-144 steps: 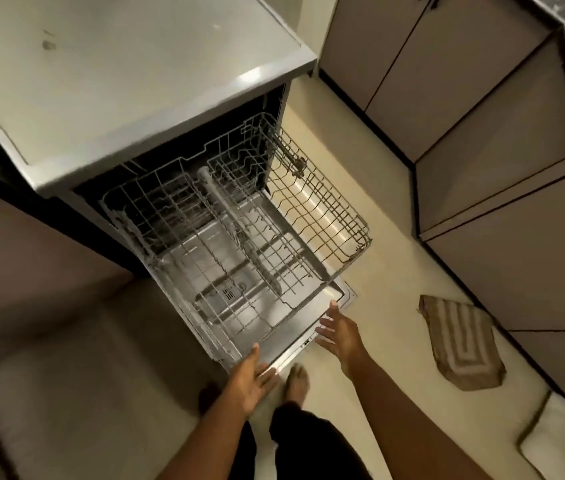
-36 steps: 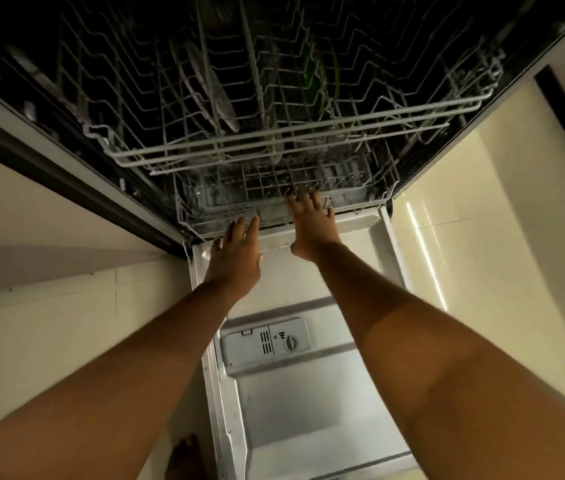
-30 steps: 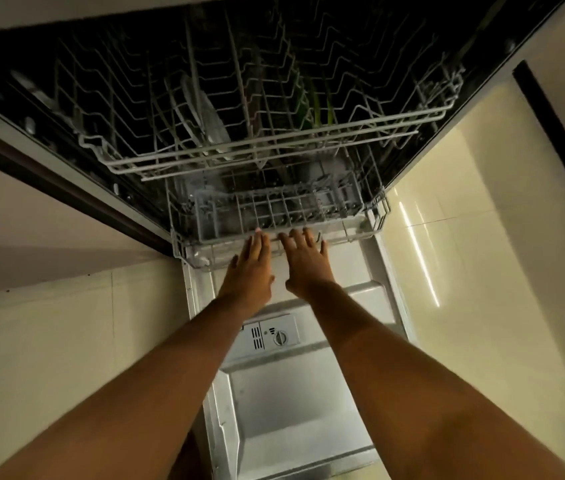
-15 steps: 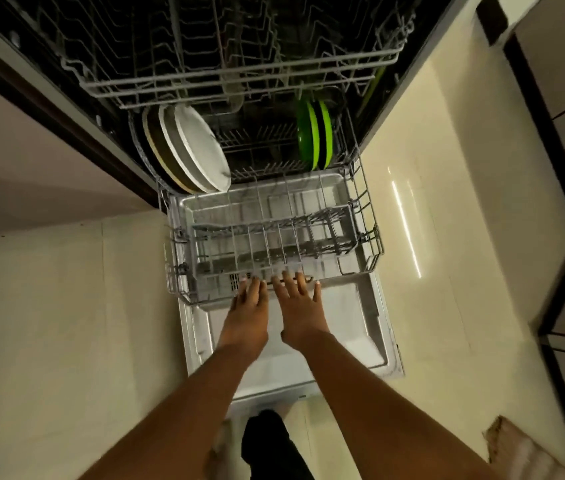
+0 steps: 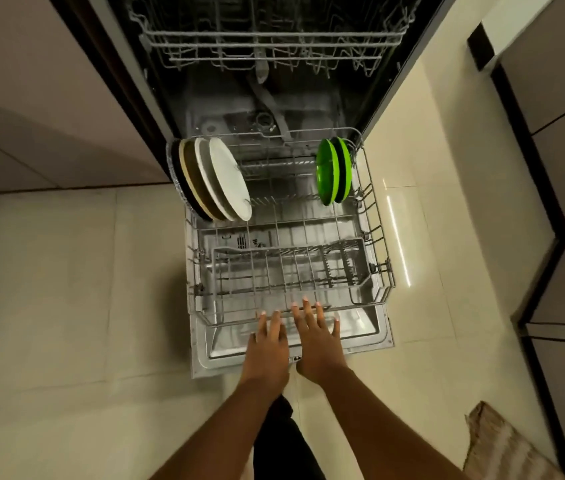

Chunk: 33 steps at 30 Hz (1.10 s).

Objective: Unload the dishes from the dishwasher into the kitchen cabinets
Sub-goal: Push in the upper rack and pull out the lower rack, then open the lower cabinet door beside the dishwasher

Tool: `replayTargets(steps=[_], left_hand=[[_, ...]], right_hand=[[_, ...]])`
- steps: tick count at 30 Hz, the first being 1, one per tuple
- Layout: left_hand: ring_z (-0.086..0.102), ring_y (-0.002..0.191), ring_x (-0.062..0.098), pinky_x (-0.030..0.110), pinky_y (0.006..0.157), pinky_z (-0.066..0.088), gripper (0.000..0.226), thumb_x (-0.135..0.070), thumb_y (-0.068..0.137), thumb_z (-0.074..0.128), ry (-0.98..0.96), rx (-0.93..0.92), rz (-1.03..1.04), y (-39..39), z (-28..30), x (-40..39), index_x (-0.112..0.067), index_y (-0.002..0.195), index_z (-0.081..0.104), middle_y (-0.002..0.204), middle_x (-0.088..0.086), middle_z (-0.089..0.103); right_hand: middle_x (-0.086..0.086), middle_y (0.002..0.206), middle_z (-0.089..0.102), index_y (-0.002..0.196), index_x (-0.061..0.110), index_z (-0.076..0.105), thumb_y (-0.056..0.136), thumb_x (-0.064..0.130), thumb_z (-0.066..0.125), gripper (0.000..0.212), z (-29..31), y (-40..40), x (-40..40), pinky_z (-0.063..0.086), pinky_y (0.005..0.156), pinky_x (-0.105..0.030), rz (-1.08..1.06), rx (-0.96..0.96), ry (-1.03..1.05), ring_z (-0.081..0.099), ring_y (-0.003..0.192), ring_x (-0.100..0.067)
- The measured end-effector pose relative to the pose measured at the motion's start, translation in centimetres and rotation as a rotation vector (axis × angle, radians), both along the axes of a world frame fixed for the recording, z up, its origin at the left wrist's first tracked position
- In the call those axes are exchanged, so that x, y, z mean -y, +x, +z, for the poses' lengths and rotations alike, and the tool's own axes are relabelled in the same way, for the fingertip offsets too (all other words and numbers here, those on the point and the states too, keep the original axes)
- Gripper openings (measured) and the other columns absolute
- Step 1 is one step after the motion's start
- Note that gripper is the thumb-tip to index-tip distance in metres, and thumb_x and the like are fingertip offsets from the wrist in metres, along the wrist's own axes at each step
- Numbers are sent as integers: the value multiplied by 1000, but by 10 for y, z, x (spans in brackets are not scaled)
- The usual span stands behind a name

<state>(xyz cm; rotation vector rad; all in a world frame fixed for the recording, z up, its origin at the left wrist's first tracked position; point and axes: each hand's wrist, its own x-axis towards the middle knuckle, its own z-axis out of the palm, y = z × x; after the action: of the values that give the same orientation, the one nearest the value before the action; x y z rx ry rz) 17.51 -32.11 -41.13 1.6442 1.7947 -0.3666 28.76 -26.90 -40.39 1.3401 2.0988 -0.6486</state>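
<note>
The left hand (image 5: 267, 344) and the right hand (image 5: 317, 337) lie side by side, palms down, fingers straight and spread, their fingertips at the front rail of the lower rack (image 5: 205, 318); neither grips anything, and whether the fingertips touch the wire cannot be told; the rack sits pulled out over the lowered dishwasher door (image 5: 383, 336); at its back left corner stands a row of plates (image 5: 218, 181) on edge, white in front, darker ones behind; at the back right stand two green plates (image 5: 333, 173), upright, close together; above, the upper rack (image 5: 267, 46) stays inside the dark tub; a woven mat (image 5: 502, 445) lies on the pale tiled floor (image 5: 77, 289) to the right.
</note>
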Motion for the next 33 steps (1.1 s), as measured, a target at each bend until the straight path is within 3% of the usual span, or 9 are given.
replayTargets(steps=[4,10,14,18,25,33], left_hand=[[-6,152,31,52,122,8,58,-27,102,33,-115,8,-134,-12,3,31,-14,156,13,164,13,0],[0,152,27,50,123,7,59,-20,99,37,71,23,20,-48,29,43,-18,155,18,163,7,14],[7,152,26,46,121,14,59,-26,99,44,149,10,91,-73,71,35,-20,153,20,160,5,22],[10,151,26,48,120,19,61,-27,98,48,191,9,134,-94,111,24,-22,153,22,158,6,25],[21,148,23,44,117,28,57,-30,98,49,231,-5,236,-151,211,16,-23,150,28,157,4,31],[36,140,23,39,108,36,56,-31,100,46,298,-41,464,-239,315,6,-21,152,29,153,4,37]], right_hand=[[-6,164,-17,157,24,-12,88,27,66,103,11,-3,-8,5,119,-64,-2,20,-72,-14,151,-31],[-18,163,-13,156,23,-14,90,25,62,100,26,-17,5,6,118,-65,45,97,-2,-9,151,-38],[-17,162,16,157,20,7,90,16,57,84,66,-39,28,12,121,-56,-45,-43,119,9,151,-36],[-7,146,45,151,17,26,93,18,57,66,107,-66,30,40,109,-46,-94,-219,171,40,136,-27],[-5,141,49,144,19,38,98,30,51,49,196,-126,7,40,108,-41,-57,-371,218,44,131,-24],[-6,137,52,145,21,41,98,29,52,49,290,-206,-38,45,104,-40,94,-484,162,49,127,-23]])
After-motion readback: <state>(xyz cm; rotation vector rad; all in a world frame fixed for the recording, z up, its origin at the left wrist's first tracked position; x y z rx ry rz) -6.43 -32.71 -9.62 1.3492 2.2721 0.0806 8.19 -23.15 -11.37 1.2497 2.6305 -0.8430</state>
